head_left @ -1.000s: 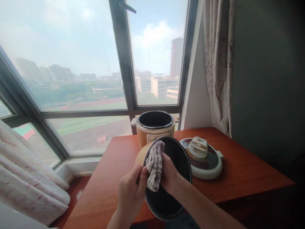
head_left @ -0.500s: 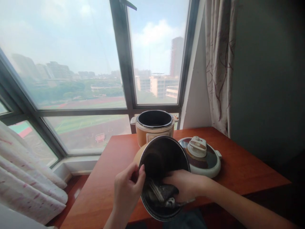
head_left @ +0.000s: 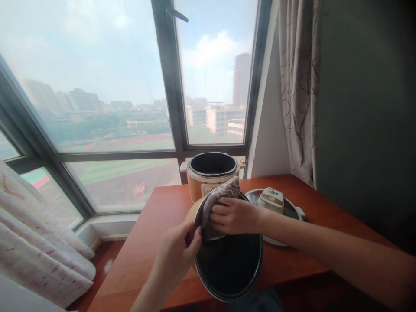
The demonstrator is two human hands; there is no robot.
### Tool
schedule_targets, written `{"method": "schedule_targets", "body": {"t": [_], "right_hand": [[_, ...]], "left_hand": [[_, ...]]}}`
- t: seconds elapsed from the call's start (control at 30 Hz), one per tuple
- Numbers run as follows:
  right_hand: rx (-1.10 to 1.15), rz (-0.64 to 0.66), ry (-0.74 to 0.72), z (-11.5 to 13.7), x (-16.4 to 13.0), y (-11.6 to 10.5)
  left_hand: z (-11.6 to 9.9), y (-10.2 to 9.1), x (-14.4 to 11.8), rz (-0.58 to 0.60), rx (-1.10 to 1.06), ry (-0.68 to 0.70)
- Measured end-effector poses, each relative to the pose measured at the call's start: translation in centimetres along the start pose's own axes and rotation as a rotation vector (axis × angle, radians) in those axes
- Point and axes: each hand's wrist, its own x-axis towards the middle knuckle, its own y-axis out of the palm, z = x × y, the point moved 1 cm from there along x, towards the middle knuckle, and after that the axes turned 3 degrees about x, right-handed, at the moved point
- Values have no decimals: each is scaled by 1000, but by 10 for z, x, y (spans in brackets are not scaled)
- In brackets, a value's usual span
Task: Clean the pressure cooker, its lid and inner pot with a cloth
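Right hand (head_left: 232,215) is now pressing the cloth (head_left: 217,203) at the pot (head_left: 229,264) rim, up from inside. Left hand (head_left: 177,255) fingers are gripping the rim; right fingers are closing on the cloth.

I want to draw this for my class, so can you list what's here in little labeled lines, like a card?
Place: wooden table by a big window
Left hand: grips the rim of a tilted dark pot
Right hand: presses a grey cloth on the pot's upper rim
Behind: orange cooker, open, no lid on
Right of pot: cooker lid lying flat on the table
Far right: curtain
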Motion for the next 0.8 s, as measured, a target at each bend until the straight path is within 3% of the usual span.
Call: {"method": "schedule_targets", "body": {"t": [0.1, 0.3, 0.47, 0.7, 0.77, 0.8], "right_hand": [[-3, 94, 107, 1, 0, 2], [84, 429, 586, 14, -17, 12], [364, 671, 728, 44, -24, 13], [1244, 604, 843, 65, -6, 23], [1576, 469, 989, 71, 6, 32], [1762, 329, 1067, 74, 13, 35]], "left_hand": [[0, -1, -1, -31, 25, 12], [-3, 6, -6, -164, 59, 36], [-7, 14, -16, -329, 78, -9], [-9, 21, -16, -347, 120, 14], [-10, 20, -15, -333, 110, 22], [-11, 20, -15, -323, 102, 28]]}}
